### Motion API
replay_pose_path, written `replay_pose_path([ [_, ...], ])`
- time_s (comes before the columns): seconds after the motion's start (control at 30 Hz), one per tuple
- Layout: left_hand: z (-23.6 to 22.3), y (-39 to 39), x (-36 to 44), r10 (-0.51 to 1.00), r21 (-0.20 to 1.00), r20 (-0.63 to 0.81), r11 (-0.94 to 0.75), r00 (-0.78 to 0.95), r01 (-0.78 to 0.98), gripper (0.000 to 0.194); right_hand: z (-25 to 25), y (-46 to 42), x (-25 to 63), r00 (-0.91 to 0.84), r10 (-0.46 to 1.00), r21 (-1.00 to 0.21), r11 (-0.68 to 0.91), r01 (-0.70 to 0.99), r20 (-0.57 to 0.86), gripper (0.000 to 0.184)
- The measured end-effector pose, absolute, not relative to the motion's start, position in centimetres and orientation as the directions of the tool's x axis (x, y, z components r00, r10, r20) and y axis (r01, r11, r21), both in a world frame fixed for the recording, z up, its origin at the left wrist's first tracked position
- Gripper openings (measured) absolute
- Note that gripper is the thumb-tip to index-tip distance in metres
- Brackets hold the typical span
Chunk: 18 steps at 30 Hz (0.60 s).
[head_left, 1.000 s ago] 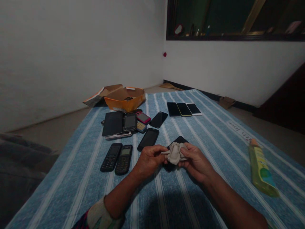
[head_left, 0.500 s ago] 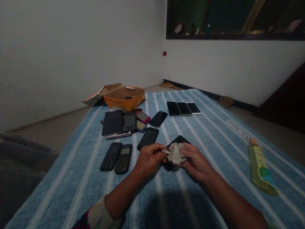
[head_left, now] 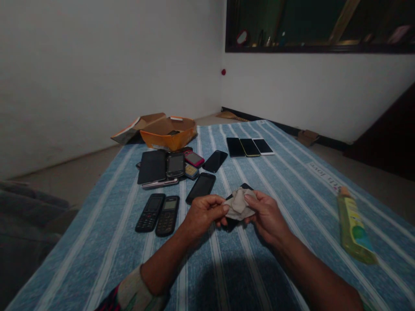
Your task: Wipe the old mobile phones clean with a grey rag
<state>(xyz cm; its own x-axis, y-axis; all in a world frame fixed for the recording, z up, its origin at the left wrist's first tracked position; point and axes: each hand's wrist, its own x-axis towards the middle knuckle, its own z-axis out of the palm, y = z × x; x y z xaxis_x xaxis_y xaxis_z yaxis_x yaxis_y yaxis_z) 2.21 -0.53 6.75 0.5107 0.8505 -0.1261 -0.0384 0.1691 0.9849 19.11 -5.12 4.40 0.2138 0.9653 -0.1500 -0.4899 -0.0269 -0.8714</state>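
Observation:
A crumpled light-grey cloth is stretched between my two hands. My left hand pinches its left edge between thumb and fingers. On the other side, my right hand grips the cloth with the thumb on top. A dark smartphone lies beneath, mostly covered by the cloth and fingers; whether the hands touch it I cannot tell. Just beyond my left hand is a black smartphone. Two keypad phones, one black and one with a grey screen, lie side by side to the left.
An open orange box stands at the far left beside a pile of phones. Farther back lie three smartphones in a row and another black one. A yellow-green bottle lies on the striped cloth at right.
The cloth has gone from bunched up to flatter and more spread between my hands. My fingers have shifted slightly on it. The phones, box and bottle stay in place.

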Motion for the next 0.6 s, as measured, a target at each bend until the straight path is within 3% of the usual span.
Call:
replay_pose_path([
  [0.33,7.1,-1.1,2.5,0.799,0.956,-0.198,0.285,0.568,-0.067,0.026,4.5,-5.2,19.0,0.327,0.944,-0.947,0.059,-0.317,-0.051,0.033],
  [0.47,7.2,-1.4,2.9,0.79,0.913,-0.253,0.386,0.559,-0.134,0.026,4.6,-5.5,19.0,0.384,0.916,-0.993,0.113,0.039,0.12,0.02],
  [0.6,7.2,-1.6,3.2,0.783,0.85,-0.326,0.488,0.53,-0.197,0.02,4.5,-5.9,18.8,0.317,0.85,-0.871,0.28,0.403,0.42,0.005],
])
